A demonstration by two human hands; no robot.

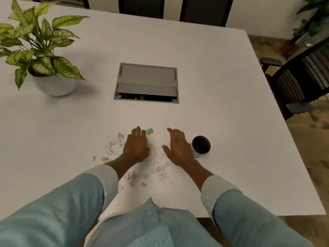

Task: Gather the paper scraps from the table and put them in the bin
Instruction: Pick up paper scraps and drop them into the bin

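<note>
Several small torn paper scraps [160,154] lie scattered on the white table [213,77], some between my hands, some to the left [114,145] and some nearer me [131,177]. My left hand [136,146] lies palm down on the table with straight fingers. A short way to its right, my right hand [178,147] also rests palm down, fingers extended, thumb spread toward the scraps. Neither hand holds anything. A small round bin [201,146] with a dark inside stands just right of my right hand.
A small blue and yellow box [149,131] sits by my left fingertips. A grey cable hatch [146,82] is set in the table's middle. A potted plant [42,56] stands far left. Black chairs [302,77] flank the right and far edges.
</note>
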